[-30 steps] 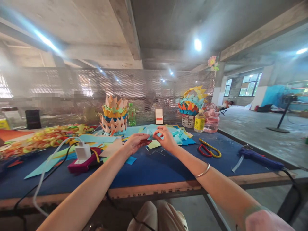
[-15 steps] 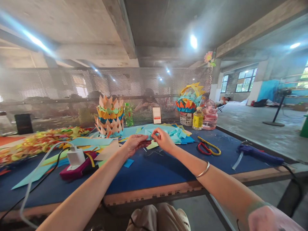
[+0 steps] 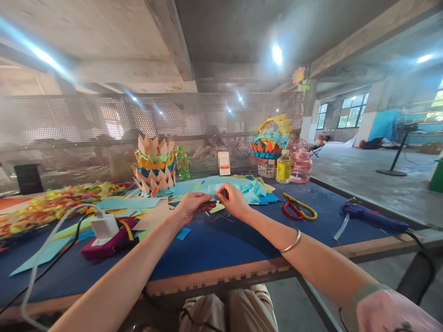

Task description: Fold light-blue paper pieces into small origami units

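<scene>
Above the middle of the table, my left hand [image 3: 194, 205] and my right hand [image 3: 233, 200] face each other, fingertips close together. Both are closed in a pinch on a small piece of light blue paper [image 3: 212, 188], partly hidden by the fingers and hard to tell from the paper behind. Just beyond my right hand lies a heap of folded light blue paper pieces [image 3: 254, 190], on top of flat coloured sheets. A small blue paper square [image 3: 183, 234] rests beside my left wrist.
Red-and-yellow-handled scissors [image 3: 299, 207] and a blue glue gun [image 3: 375, 219] lie to the right. Paper crowns [image 3: 154, 166] are stacked at the back left, near a green bottle [image 3: 182, 163]. A purple power strip [image 3: 107, 246] with a white charger [image 3: 104, 227] sits left.
The view has shifted slightly. My hands stay in nearly the same place, still pinching, with the right fingers turned a little and less of the light blue paper showing.
</scene>
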{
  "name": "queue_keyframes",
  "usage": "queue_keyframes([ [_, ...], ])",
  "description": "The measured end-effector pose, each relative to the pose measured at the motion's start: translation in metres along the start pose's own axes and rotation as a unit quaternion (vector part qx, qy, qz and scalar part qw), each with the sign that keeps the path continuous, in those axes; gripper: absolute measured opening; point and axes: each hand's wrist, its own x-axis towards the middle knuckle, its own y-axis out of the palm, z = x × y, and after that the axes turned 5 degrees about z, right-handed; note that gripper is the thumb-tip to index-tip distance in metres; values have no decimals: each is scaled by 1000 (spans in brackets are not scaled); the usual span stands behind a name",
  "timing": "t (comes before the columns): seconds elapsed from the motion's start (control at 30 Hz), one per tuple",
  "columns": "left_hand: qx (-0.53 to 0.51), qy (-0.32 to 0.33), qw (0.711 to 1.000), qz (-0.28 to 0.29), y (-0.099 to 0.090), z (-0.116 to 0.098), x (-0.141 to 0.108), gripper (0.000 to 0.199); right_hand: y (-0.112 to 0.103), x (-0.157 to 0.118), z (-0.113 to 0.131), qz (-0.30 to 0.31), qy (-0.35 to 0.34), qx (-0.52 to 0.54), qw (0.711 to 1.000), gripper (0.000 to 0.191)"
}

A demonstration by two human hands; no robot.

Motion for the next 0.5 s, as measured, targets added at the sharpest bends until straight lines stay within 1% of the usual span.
queue_keyframes([
  [0.2,5,-3,1000,0,2,-1,-2,15,-1,0,0,-12,-12,-41,999,7],
  [0.4,25,-3,999,34,0,2,0,23,-3,0,2,-20,-23,-58,998,6],
  [0.5,32,6,999,39,-1,4,1,24,-3,0,3,-24,-28,-58,998,5],
])
